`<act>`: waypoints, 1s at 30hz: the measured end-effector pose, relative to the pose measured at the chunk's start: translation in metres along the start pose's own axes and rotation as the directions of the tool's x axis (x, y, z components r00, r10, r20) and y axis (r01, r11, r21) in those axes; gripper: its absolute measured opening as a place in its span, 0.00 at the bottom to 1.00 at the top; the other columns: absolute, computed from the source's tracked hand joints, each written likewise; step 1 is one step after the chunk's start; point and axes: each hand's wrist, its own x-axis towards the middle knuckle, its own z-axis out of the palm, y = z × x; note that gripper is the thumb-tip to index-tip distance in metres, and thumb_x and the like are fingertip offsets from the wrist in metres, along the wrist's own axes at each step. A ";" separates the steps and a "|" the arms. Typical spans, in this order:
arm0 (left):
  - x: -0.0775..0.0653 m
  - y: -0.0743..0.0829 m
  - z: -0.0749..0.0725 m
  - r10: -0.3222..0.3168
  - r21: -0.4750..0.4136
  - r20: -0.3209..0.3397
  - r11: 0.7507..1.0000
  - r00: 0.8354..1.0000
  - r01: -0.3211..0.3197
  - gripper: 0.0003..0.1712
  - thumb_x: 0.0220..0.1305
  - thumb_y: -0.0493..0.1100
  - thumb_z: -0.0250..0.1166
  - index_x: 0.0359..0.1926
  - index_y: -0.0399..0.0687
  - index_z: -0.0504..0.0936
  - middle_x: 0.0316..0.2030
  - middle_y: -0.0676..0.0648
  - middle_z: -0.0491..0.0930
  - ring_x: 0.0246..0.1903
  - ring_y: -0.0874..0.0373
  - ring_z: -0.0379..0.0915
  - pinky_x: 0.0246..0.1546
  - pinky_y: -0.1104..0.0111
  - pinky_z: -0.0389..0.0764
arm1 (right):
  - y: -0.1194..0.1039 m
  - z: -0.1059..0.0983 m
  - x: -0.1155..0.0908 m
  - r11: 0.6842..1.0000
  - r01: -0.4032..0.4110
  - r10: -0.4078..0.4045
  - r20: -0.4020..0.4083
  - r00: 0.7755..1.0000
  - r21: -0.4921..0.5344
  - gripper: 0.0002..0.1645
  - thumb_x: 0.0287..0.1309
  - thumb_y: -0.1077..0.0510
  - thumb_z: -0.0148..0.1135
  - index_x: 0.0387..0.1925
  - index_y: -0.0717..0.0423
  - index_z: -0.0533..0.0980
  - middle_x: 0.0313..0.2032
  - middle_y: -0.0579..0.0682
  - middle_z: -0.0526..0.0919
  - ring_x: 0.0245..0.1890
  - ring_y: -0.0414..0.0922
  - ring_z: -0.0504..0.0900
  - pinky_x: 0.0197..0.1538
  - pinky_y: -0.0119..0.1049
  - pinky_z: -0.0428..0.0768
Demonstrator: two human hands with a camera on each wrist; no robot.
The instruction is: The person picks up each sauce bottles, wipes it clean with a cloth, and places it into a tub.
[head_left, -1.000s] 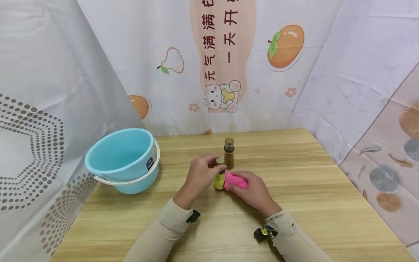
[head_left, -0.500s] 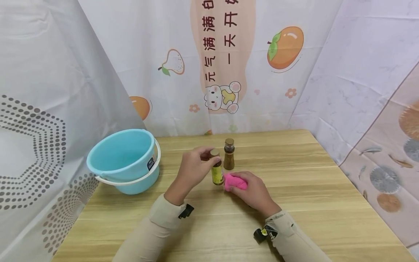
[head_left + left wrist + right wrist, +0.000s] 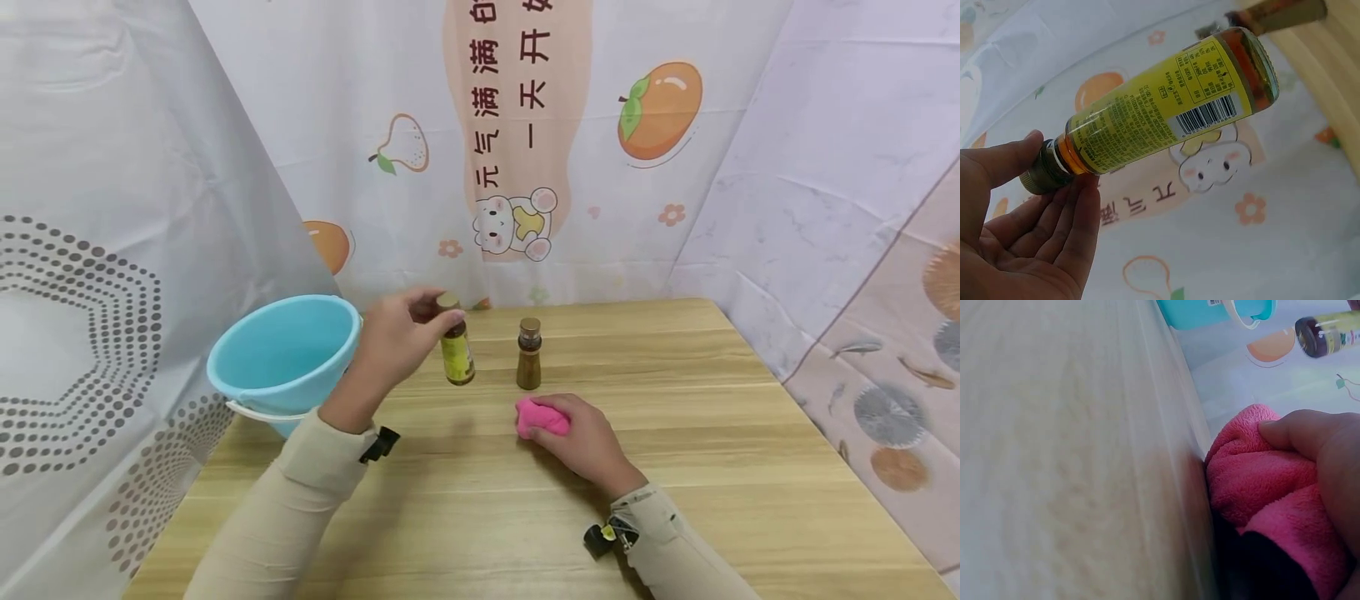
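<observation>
My left hand (image 3: 397, 337) pinches the gold cap of a small glass bottle (image 3: 457, 354) between thumb and fingers. The bottle hangs upright above the table, between the bucket and a second bottle. Up close in the left wrist view, the bottle (image 3: 1166, 106) has a yellow label with fine print and a barcode, and amber glass shows at its neck and base. My right hand (image 3: 588, 442) grips a bunched pink cloth (image 3: 542, 417) low over the table. In the right wrist view the thumb presses into the folds of the fuzzy cloth (image 3: 1260, 469).
A brown bottle with a gold cap (image 3: 528, 358) stands upright on the wooden table (image 3: 675, 400), behind the cloth. At the table's left stands a light-blue bucket (image 3: 281, 342) with a white handle, partly covered by my left arm. Printed curtains (image 3: 600, 217) enclose the back and sides.
My left hand has lifted the yellow-labelled bottle off the table and carried it left and up, toward the bucket. The right hand and the pink cloth have stayed put.
</observation>
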 end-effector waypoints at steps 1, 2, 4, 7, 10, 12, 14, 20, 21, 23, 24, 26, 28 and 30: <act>0.002 0.000 -0.006 -0.004 0.010 -0.008 1.000 1.000 0.005 0.23 0.65 0.52 0.74 0.56 0.44 0.86 0.41 0.47 0.90 0.40 0.55 0.88 0.42 0.60 0.90 | 0.000 0.000 0.000 1.000 0.000 0.000 0.000 1.000 -0.003 0.31 0.54 0.37 0.78 0.59 0.33 0.82 0.57 0.39 0.84 0.55 0.42 0.82 0.55 0.44 0.82; 0.004 0.000 -0.011 -0.001 0.022 -0.021 1.000 1.000 0.002 0.23 0.65 0.52 0.74 0.56 0.45 0.86 0.40 0.48 0.90 0.40 0.56 0.88 0.41 0.60 0.90 | 0.000 0.000 0.000 1.000 -0.001 0.001 -0.001 1.000 -0.004 0.31 0.54 0.37 0.78 0.59 0.33 0.82 0.57 0.39 0.84 0.55 0.43 0.82 0.55 0.45 0.82; 0.007 -0.001 -0.022 0.015 0.046 -0.051 0.999 0.999 -0.012 0.23 0.64 0.52 0.75 0.55 0.47 0.87 0.40 0.48 0.90 0.38 0.56 0.88 0.40 0.59 0.89 | 0.000 0.000 0.000 1.000 -0.003 0.003 -0.002 1.000 -0.001 0.31 0.53 0.37 0.78 0.59 0.33 0.82 0.57 0.39 0.84 0.56 0.43 0.82 0.55 0.45 0.82; 0.012 -0.002 -0.038 0.028 0.077 -0.085 0.997 0.996 -0.022 0.22 0.64 0.51 0.75 0.55 0.46 0.87 0.39 0.48 0.90 0.37 0.56 0.89 0.38 0.59 0.88 | 0.000 0.000 0.000 1.000 -0.001 0.001 0.002 1.000 -0.001 0.31 0.54 0.37 0.78 0.60 0.34 0.81 0.57 0.39 0.84 0.56 0.43 0.82 0.56 0.46 0.82; 0.016 -0.004 -0.053 0.025 0.083 -0.100 0.996 0.995 -0.017 0.21 0.64 0.51 0.75 0.54 0.46 0.88 0.39 0.48 0.91 0.37 0.56 0.89 0.37 0.61 0.87 | -0.001 0.000 0.000 1.000 -0.006 0.006 0.007 1.000 0.000 0.32 0.54 0.36 0.77 0.60 0.33 0.81 0.58 0.39 0.84 0.57 0.43 0.82 0.56 0.46 0.82; 0.019 -0.006 -0.063 0.009 0.073 -0.102 0.997 0.995 -0.002 0.21 0.64 0.52 0.75 0.53 0.46 0.88 0.40 0.48 0.90 0.37 0.57 0.88 0.37 0.64 0.86 | -0.001 0.000 0.000 1.000 -0.008 0.008 0.007 1.000 -0.004 0.32 0.54 0.35 0.77 0.60 0.32 0.81 0.58 0.39 0.84 0.57 0.44 0.82 0.56 0.46 0.82; 0.022 -0.008 -0.073 -0.017 0.069 -0.109 0.997 0.994 0.024 0.21 0.64 0.54 0.75 0.51 0.48 0.88 0.40 0.49 0.90 0.37 0.58 0.88 0.38 0.69 0.85 | -0.001 0.000 0.000 1.000 -0.009 0.009 0.006 1.000 -0.005 0.31 0.54 0.36 0.77 0.60 0.32 0.81 0.58 0.39 0.84 0.57 0.44 0.82 0.56 0.46 0.82; 0.030 -0.012 -0.104 -0.129 0.041 -0.115 0.990 0.985 0.134 0.26 0.61 0.62 0.75 0.49 0.48 0.88 0.43 0.49 0.89 0.38 0.65 0.86 0.39 0.76 0.81 | -0.002 0.000 -0.001 1.000 -0.012 0.012 0.009 1.000 -0.001 0.31 0.54 0.37 0.77 0.60 0.32 0.81 0.58 0.40 0.84 0.57 0.44 0.82 0.56 0.46 0.82; 0.032 -0.013 -0.110 -0.148 0.037 -0.112 0.988 0.983 0.153 0.27 0.60 0.63 0.75 0.49 0.48 0.88 0.43 0.49 0.89 0.38 0.66 0.85 0.39 0.76 0.81 | -0.002 0.000 -0.001 1.000 -0.014 0.014 0.011 1.000 0.000 0.31 0.55 0.37 0.77 0.60 0.32 0.81 0.58 0.40 0.84 0.58 0.44 0.82 0.56 0.47 0.82; 0.037 -0.016 -0.121 -0.188 0.041 -0.099 0.980 0.977 0.193 0.29 0.58 0.65 0.75 0.49 0.48 0.88 0.41 0.52 0.90 0.39 0.67 0.84 0.39 0.75 0.81 | -0.001 0.000 0.000 1.000 -0.017 0.017 0.012 1.000 0.002 0.31 0.55 0.36 0.77 0.60 0.31 0.81 0.58 0.40 0.84 0.58 0.44 0.82 0.57 0.47 0.82; 0.039 -0.018 -0.127 -0.204 0.043 -0.093 0.977 0.974 0.209 0.30 0.57 0.65 0.76 0.49 0.48 0.88 0.40 0.53 0.90 0.39 0.66 0.83 0.39 0.75 0.81 | -0.001 0.000 0.000 1.000 -0.019 0.019 0.012 1.000 0.002 0.31 0.54 0.36 0.77 0.60 0.31 0.81 0.58 0.39 0.84 0.58 0.44 0.82 0.57 0.47 0.82; 0.043 -0.022 -0.137 -0.236 0.047 -0.081 0.969 0.968 0.241 0.31 0.55 0.66 0.77 0.49 0.48 0.88 0.39 0.57 0.89 0.41 0.65 0.82 0.40 0.72 0.80 | -0.001 0.001 0.000 1.000 -0.019 0.019 0.011 1.000 0.001 0.31 0.54 0.36 0.77 0.60 0.31 0.81 0.58 0.39 0.84 0.58 0.44 0.82 0.57 0.47 0.82; 0.047 -0.026 -0.147 -0.271 0.046 -0.067 0.961 0.960 0.274 0.33 0.53 0.67 0.77 0.50 0.49 0.88 0.37 0.60 0.88 0.43 0.63 0.79 0.41 0.69 0.79 | 0.000 0.000 0.000 1.000 -0.019 0.019 0.009 1.000 0.003 0.31 0.54 0.35 0.77 0.60 0.31 0.81 0.58 0.39 0.84 0.58 0.44 0.82 0.56 0.47 0.82; 0.050 -0.031 -0.154 -0.299 0.036 -0.057 0.953 0.953 0.301 0.33 0.52 0.67 0.78 0.50 0.50 0.87 0.37 0.62 0.87 0.44 0.61 0.78 0.43 0.65 0.77 | 0.001 0.000 0.001 1.000 -0.017 0.017 0.007 1.000 0.003 0.31 0.54 0.35 0.77 0.59 0.30 0.81 0.58 0.39 0.84 0.57 0.44 0.82 0.56 0.46 0.82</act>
